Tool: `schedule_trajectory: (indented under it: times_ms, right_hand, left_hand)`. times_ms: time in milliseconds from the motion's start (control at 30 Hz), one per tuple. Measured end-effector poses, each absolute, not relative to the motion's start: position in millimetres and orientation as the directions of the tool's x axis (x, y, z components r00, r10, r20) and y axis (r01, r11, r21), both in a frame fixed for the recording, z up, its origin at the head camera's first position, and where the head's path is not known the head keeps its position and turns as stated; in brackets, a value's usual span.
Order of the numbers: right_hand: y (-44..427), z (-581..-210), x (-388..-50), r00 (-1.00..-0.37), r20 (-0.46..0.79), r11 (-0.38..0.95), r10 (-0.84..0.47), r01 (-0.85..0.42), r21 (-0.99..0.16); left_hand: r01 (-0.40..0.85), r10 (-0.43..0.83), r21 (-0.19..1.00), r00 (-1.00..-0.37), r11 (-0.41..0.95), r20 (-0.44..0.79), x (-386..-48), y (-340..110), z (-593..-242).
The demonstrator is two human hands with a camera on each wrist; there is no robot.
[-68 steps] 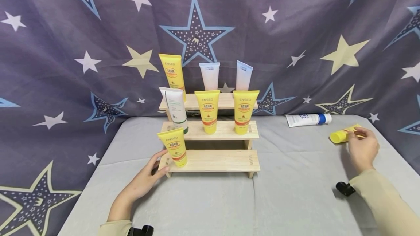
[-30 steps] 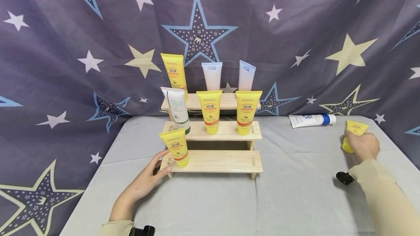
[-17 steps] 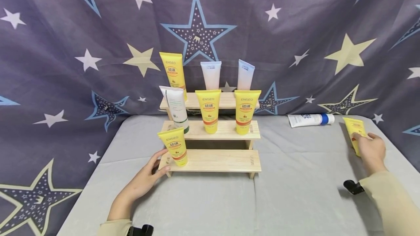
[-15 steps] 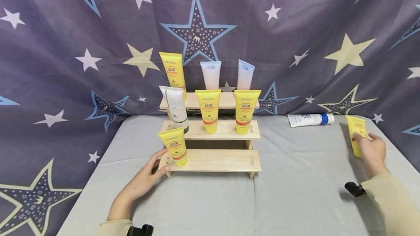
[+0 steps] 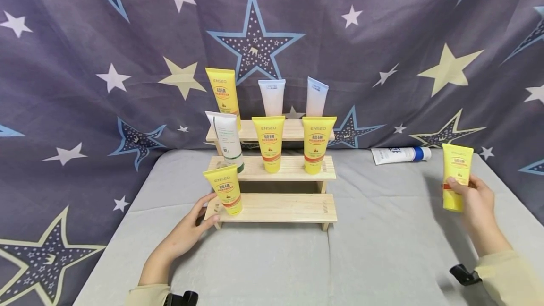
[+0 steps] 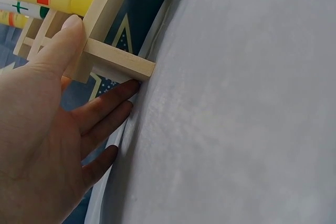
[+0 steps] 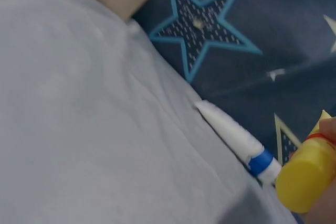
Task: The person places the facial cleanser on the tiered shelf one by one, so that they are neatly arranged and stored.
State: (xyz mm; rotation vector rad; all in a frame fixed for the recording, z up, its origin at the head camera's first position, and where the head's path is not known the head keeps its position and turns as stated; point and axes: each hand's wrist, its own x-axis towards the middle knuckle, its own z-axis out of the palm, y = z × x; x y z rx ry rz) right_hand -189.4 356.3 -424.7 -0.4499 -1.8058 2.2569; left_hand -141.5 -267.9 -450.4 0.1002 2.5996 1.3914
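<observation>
My right hand [image 5: 479, 202] grips a yellow squeeze tube [image 5: 457, 174] by its lower part, cap down, held above the grey cloth at the right. In the right wrist view its yellow cap [image 7: 304, 182] shows at the right edge. My left hand [image 5: 187, 233] holds the left end of the lowest step of a wooden display rack [image 5: 284, 208], thumb at the front and index finger behind. The left wrist view shows the other fingers [image 6: 105, 108] stretched out below the board. A second yellow tube [image 5: 226, 190] stands tilted on that step, just above the thumb.
The middle step bears a white-green tube [image 5: 225, 138] and two yellow tubes [image 5: 268, 143]. On the top step stand a yellow tube [image 5: 224, 91] and two pale tubes [image 5: 272, 96]. A white tube with a blue cap [image 5: 399, 155] lies at the back right, near the starry curtain [image 5: 365, 51].
The right hand has picked up the yellow tube that lay on the cloth, turned it cap down and drawn it nearer. The left hand has stayed at the rack.
</observation>
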Motion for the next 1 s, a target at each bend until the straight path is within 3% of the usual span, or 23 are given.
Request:
schedule_trajectory:
  times_ms: [200, 600, 1000]
  right_hand:
    - [331, -420, -179, -0.939, 0.0, -0.278, 0.344, -0.102, -0.955]
    - [288, -416, -162, -0.971, 0.048, -0.251, 0.232, -0.107, -0.962]
    - [233, -409, -145, -0.987, 0.089, -0.025, 0.132, -0.093, -0.995]
  left_hand:
    - [-0.017, 0.154, 0.829, -0.98, 0.558, -0.124, -141, -269, -450]
    - [-0.014, 0.156, 0.834, -0.98, 0.551, -0.12, -142, -269, -454]
    - [-0.033, 0.147, 0.825, -0.979, 0.564, -0.14, -141, -268, -450]
